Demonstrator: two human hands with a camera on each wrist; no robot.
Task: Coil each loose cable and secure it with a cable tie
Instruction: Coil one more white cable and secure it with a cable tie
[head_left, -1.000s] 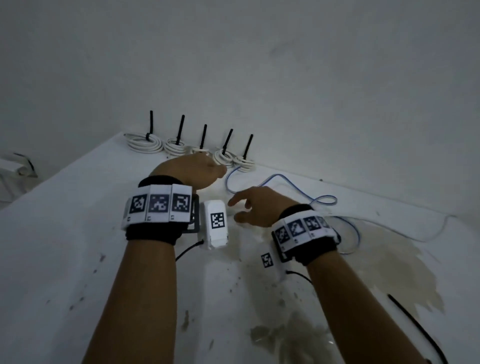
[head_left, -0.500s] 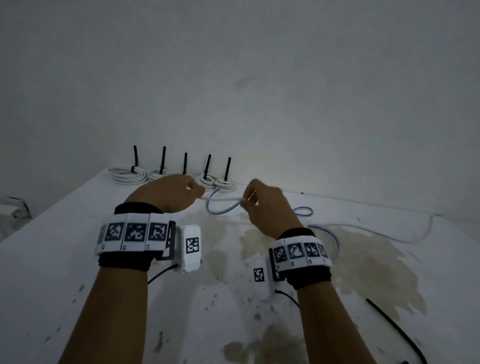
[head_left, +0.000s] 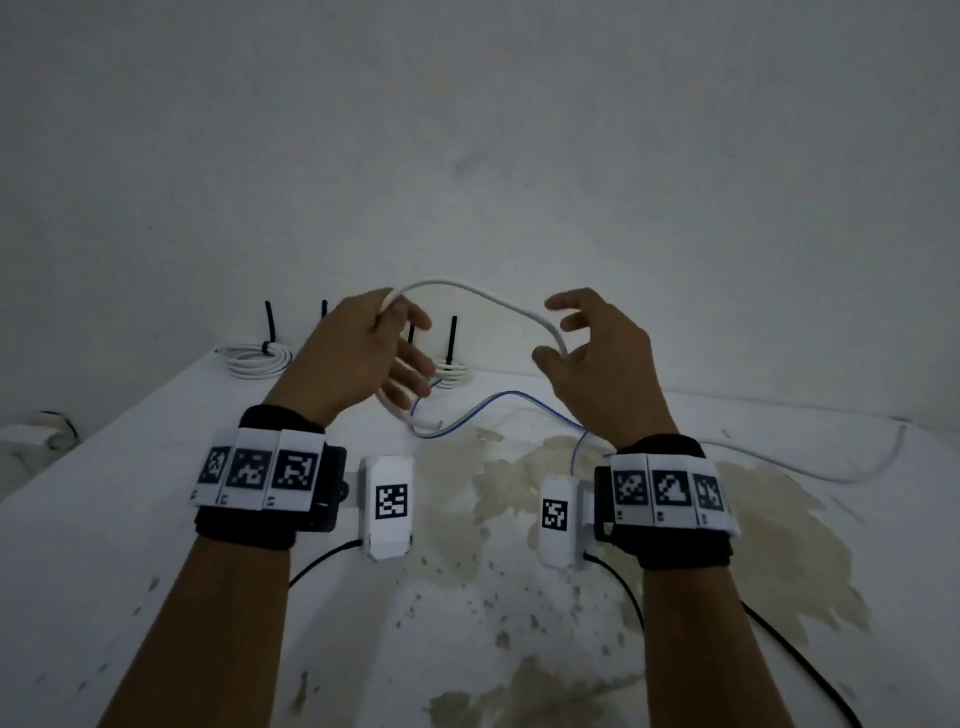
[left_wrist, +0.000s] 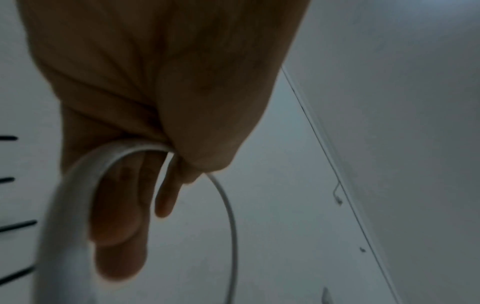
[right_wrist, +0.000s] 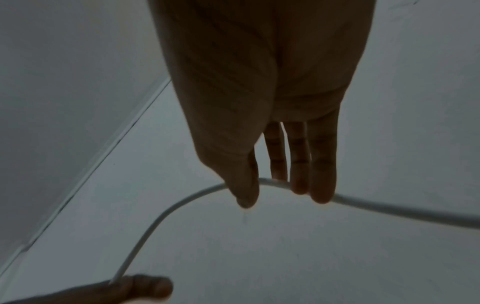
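Note:
A loose white cable (head_left: 467, 291) arcs in the air between my hands, above the stained white table (head_left: 130, 519). My left hand (head_left: 395, 322) pinches it between thumb and forefinger, and a loop hangs below that hand. In the left wrist view the cable (left_wrist: 228, 205) curves out of the left hand (left_wrist: 166, 156). My right hand (head_left: 558, 332) has its fingers straight and spread, with the cable running between thumb and fingers. The right wrist view shows the cable (right_wrist: 161, 218) crossing the right hand (right_wrist: 267, 185) and reaching the left hand (right_wrist: 130, 288).
Coiled white cables (head_left: 254, 358) with upright black ties (head_left: 453, 338) line the back edge by the wall. A thin blue cable (head_left: 493, 410) snakes over the table under my hands. More white cable (head_left: 831, 475) trails off to the right. A black strip (head_left: 805, 670) lies front right.
Both hands have lifted from the table and moved apart. The white cable now bows between them, and the right hand's fingers have gone from a pinch to spread.

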